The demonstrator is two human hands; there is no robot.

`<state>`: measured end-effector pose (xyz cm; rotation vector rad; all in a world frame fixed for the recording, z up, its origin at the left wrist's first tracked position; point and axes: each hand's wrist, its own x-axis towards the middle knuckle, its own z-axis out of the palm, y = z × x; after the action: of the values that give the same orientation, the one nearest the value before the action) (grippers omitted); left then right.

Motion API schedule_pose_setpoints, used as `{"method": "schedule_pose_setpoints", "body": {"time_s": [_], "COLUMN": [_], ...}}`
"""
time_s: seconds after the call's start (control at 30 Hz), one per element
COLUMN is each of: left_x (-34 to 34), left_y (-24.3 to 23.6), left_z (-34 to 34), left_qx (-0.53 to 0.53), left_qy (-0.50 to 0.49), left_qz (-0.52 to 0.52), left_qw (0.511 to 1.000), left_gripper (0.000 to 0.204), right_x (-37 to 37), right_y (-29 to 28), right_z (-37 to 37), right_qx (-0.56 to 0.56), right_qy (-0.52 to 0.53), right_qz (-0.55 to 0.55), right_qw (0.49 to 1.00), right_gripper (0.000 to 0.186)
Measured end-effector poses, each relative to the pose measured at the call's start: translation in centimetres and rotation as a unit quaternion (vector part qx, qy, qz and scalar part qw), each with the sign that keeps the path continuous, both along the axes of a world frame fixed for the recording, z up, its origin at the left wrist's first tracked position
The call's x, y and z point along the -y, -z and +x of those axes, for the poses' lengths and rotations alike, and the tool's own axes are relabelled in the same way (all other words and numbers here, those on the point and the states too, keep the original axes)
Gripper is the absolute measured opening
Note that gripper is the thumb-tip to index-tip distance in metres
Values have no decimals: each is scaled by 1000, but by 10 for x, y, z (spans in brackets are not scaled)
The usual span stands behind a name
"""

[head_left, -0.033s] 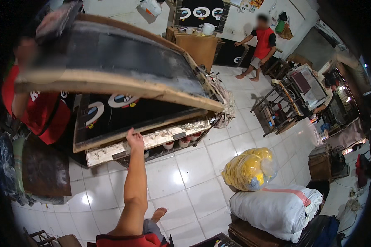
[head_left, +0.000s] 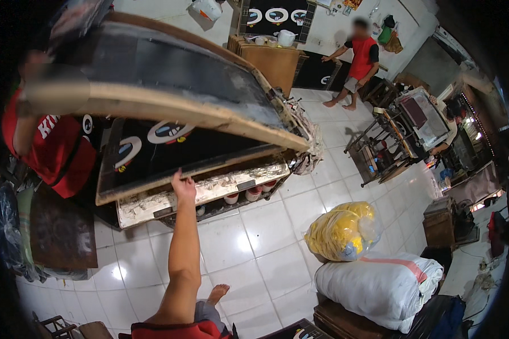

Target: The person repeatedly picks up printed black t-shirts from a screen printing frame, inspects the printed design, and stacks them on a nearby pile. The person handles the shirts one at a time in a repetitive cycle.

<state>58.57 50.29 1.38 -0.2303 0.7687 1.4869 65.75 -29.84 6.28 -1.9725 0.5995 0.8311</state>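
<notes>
My left hand (head_left: pixel 184 186) is closed on the near edge of a wood-framed black panel (head_left: pixel 141 172), printed with white oval cartoon shapes. The panel sits over a paint-crusted white rail (head_left: pixel 215 186) on a stand with tubs (head_left: pixel 253 192) underneath. Above it, a large wood-framed dark screen (head_left: pixel 169 68) is tilted up, its right end at a clamp assembly wrapped in cloth (head_left: pixel 302 135). A co-worker in red (head_left: pixel 56 158) stands at the left end, partly hidden by the screen. My right hand is out of view.
Another person (head_left: pixel 359 62) stands by the back wall near cardboard sheets (head_left: pixel 268 62). A wheeled metal stand (head_left: pixel 382 147), partly hiding someone, is at right. A yellow bundle (head_left: pixel 339 229) and white sack (head_left: pixel 379 291) lie lower right. A brown board (head_left: pixel 62 231) is at left.
The printed panel and my left hand have shifted slightly leftward and up. The upper screen's near rail sits a little higher.
</notes>
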Motion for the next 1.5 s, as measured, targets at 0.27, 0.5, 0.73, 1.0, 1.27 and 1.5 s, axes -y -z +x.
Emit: {"method": "schedule_pose_setpoints", "body": {"time_s": [0.27,0.5,0.73,1.0,1.27,1.5], "left_x": [13,216,444,551,502,431], "left_y": [-76,-90,-78,-104,-152,-153], "left_z": [-22,-145,-339,-416,-341,-251], "left_qx": [-40,-5,-13,84,245,259], "left_qy": [119,188,294,471,605,722], "left_qz": [126,157,62,125,228,279], "left_qw": [984,969,954,869,723,577], "left_gripper": [19,10,16,36,72,80], "right_x": [-22,-54,-59,-82,-51,-7], "right_y": [16,-62,-214,-376,-549,-620], "right_z": [10,31,22,8,21,-71], "right_qx": [-6,255,466,645,567,268], "right_qy": [-106,-337,-432,-543,-426,-292], "right_qz": [21,29,49,-52,-127,-1], "right_qw": [994,906,770,535,693,918], "right_gripper": [18,21,24,35,66,37]}}
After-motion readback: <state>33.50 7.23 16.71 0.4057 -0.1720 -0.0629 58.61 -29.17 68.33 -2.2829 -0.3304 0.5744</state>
